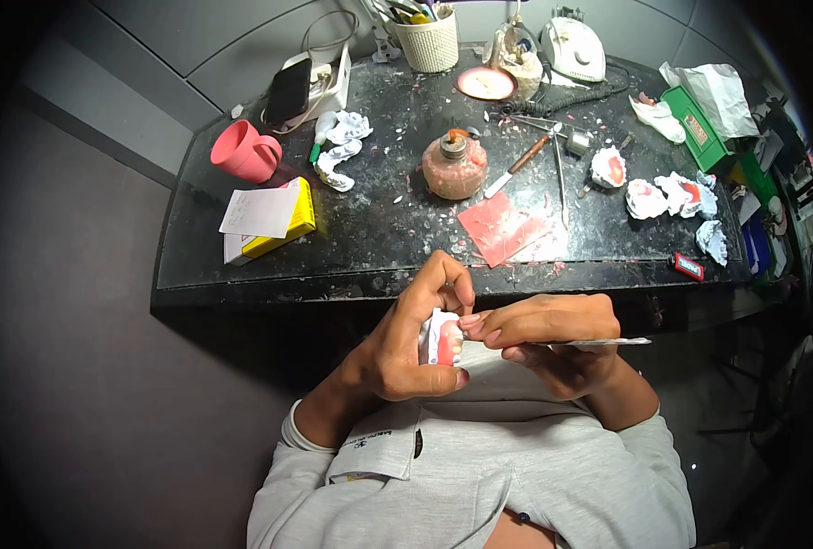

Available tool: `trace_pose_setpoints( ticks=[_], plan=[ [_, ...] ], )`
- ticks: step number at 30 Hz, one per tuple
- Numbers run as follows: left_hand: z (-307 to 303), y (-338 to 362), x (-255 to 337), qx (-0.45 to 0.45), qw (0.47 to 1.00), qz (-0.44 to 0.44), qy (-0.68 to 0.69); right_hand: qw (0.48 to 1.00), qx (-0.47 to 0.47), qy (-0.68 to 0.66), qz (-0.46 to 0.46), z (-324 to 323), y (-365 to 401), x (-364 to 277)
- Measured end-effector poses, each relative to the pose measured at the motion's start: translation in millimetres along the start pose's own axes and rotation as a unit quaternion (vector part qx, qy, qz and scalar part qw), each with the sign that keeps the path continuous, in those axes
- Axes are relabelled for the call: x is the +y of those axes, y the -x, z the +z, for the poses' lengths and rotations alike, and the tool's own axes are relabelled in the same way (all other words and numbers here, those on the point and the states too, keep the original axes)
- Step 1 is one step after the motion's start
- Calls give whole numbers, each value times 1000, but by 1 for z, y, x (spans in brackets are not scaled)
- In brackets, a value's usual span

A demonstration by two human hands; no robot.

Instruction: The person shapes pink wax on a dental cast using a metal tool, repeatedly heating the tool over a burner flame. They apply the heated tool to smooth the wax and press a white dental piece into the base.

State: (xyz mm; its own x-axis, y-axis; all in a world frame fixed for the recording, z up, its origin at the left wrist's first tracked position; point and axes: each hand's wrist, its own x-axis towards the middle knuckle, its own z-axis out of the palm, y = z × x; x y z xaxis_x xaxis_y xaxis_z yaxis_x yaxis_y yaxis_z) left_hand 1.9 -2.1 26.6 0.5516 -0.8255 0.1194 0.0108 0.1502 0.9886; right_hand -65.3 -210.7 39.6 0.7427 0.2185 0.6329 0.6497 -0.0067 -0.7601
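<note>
My left hand (406,352) is wrapped round a white plaster dental model (429,339) in front of the bench edge. Pink wax (447,342) covers part of the model, with a few tooth-coloured pieces along its right side. In my right hand (553,334) is a thin metal carving instrument (622,342), its handle sticking out to the right. Its working end, beside my fingertips, meets or nearly meets the teeth; the exact contact is too small to tell.
On the black bench (361,247) stand a wax-spattered spirit burner (454,169), a pink wax sheet (503,229) and a wooden-handled wax knife (519,166). A pink mug (244,151) and yellow box (301,209) are left; several plaster models (645,199) lie right, near a red box (688,266).
</note>
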Motion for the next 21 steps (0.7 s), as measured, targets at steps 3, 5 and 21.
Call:
trace_pose_setpoints(
  ticks=[3, 5, 21],
  plan=[
    [0, 1, 0, 6, 1000, -10, 5, 1000, -7, 11, -5, 0, 0, 1],
    [-1, 1, 1, 7, 1000, -11, 4, 1000, -8, 18, -5, 1, 0, 1],
    [0, 2, 3, 25, 999, -32, 23, 1000, 7, 11, -2, 4, -2, 3]
  ],
)
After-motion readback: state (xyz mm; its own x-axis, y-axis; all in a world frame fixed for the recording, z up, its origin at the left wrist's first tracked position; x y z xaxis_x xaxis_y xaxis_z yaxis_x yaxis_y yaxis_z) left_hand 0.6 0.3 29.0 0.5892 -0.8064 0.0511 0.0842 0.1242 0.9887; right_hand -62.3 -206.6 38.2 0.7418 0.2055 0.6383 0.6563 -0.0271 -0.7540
